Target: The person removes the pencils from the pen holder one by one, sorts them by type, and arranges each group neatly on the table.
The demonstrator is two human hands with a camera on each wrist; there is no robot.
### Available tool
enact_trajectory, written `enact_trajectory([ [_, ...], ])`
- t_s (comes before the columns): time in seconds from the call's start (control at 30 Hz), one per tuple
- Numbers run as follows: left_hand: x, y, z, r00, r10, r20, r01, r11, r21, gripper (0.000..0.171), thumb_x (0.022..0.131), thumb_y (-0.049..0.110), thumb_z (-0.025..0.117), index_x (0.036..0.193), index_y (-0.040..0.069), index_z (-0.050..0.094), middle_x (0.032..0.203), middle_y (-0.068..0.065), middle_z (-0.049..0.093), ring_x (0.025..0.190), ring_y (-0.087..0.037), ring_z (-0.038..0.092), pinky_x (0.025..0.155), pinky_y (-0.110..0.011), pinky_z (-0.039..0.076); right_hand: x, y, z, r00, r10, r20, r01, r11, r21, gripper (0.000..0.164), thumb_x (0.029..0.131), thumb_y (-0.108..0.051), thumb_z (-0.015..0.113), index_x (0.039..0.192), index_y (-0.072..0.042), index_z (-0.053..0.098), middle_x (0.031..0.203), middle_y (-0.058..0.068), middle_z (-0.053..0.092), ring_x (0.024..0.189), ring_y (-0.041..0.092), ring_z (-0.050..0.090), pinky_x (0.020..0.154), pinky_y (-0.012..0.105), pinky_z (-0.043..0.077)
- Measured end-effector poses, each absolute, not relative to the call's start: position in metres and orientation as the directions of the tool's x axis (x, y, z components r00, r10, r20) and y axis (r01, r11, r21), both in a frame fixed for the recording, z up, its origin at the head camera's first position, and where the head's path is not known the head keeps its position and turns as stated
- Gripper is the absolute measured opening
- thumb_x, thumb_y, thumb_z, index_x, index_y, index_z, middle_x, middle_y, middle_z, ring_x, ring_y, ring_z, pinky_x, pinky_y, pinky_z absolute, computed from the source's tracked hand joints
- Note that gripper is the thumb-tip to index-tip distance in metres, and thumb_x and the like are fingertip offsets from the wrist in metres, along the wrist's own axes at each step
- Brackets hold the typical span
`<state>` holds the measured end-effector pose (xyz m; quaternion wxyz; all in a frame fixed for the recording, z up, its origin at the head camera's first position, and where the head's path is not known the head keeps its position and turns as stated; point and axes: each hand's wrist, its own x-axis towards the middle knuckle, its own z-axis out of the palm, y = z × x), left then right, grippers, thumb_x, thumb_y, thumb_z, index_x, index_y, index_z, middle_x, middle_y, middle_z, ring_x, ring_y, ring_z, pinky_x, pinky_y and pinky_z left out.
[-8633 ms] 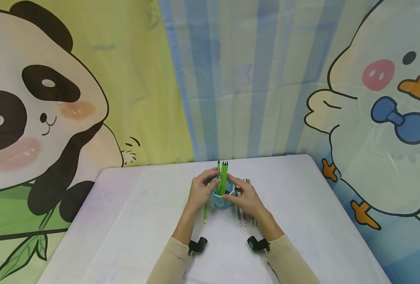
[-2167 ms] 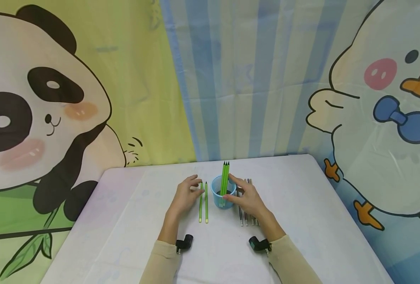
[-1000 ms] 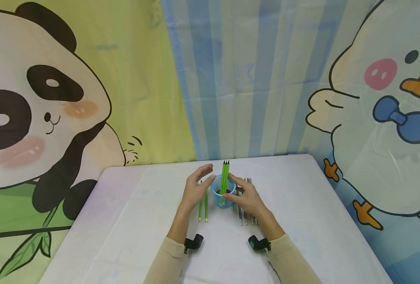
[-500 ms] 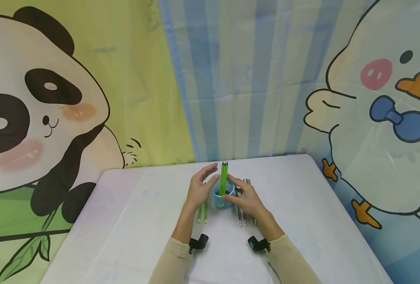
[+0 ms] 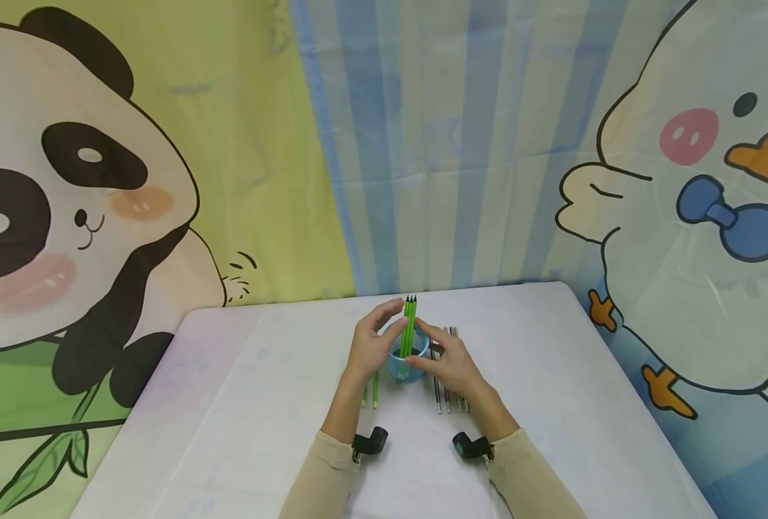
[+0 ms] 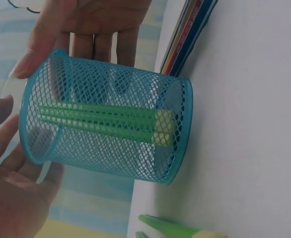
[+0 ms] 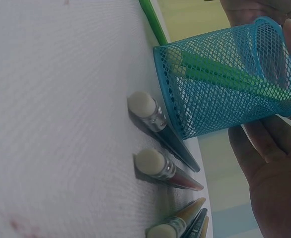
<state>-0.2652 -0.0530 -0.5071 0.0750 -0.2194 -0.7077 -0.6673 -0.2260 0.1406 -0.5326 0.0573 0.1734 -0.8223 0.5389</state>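
Support: the right hand [image 5: 451, 364] gripped the blue mesh pencil cup [image 6: 106, 158] near its rim, thumb on one side and fingers on the other. The cup stood upright on the white tabletop [image 5: 228, 418], between the two hands.

Contents: three green pencils [image 5: 408, 328] stood inside, points up and eraser ends down, leaning slightly toward the right hand's side.

Working hand: the left hand [image 5: 369, 349] was at the cup mouth, its thumb and fingers parted just beside the green pencils. Contact could not be confirmed, since the view of the fingertips was too small.

Handling: the step in hand appeared to be work on the green pencils at the mouth. Good practice called for a steady hold at the rim, light enough to spare the mesh, and for a pinch on one shaft below the sharpened point. Lift along the shaft's lean limited snagging on the rim.

Clearance: two loose green pencils [image 5: 375, 393] lay by the left forearm, and pencils with white erasers [image 7: 168, 133] lay close to the cup's right side; a sideways cup shift risked rolling them.
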Motion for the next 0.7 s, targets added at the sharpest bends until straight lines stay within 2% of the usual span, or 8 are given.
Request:
enact_trajectory([
  [0.17, -0.2665, -0.0541, -0.5102, -0.894, 0.220, 0.390, 0.404, 0.023, 0.914, 0.042, 0.100, 0.022, 0.072, 0.139, 0.006, 0.065, 0.139, -0.008, 0.068, 0.137, -0.028, 0.059, 0.120, -0.050, 0.040, -0.2261, 0.1413, -0.5327, -0.932, -0.227, 0.282, -0.349, 0.356, -0.867, 0.084, 0.087, -0.032, 0.086, 0.158, -0.018, 0.045, 0.161, 0.007, 0.048, 0.147, 0.032, 0.047, 0.110, 0.052, 0.050],
  [0.43, -0.2679, -0.0507, -0.5137, -0.900, 0.237, 0.366, 0.393, 0.075, 0.917, 0.036, 0.101, 0.020, 0.070, 0.136, 0.012, 0.067, 0.145, -0.002, 0.064, 0.143, -0.024, 0.053, 0.123, -0.050, 0.037, -0.2259, 0.1425, -0.5318, -0.928, -0.237, 0.286, -0.356, 0.348, -0.867, 0.083, 0.087, -0.031, 0.086, 0.158, -0.016, 0.045, 0.159, 0.009, 0.050, 0.145, 0.034, 0.049, 0.109, 0.051, 0.051],
  [0.7, -0.2664, -0.0489, -0.5159, -0.909, 0.239, 0.341, 0.368, 0.080, 0.926, 0.033, 0.101, 0.022, 0.070, 0.132, 0.011, 0.071, 0.145, -0.002, 0.065, 0.140, -0.023, 0.057, 0.119, -0.046, 0.042, -0.2260, 0.1435, -0.5321, -0.922, -0.245, 0.299, -0.372, 0.346, -0.861, 0.083, 0.088, -0.031, 0.085, 0.159, -0.017, 0.044, 0.160, 0.009, 0.049, 0.145, 0.033, 0.049, 0.109, 0.052, 0.051],
])
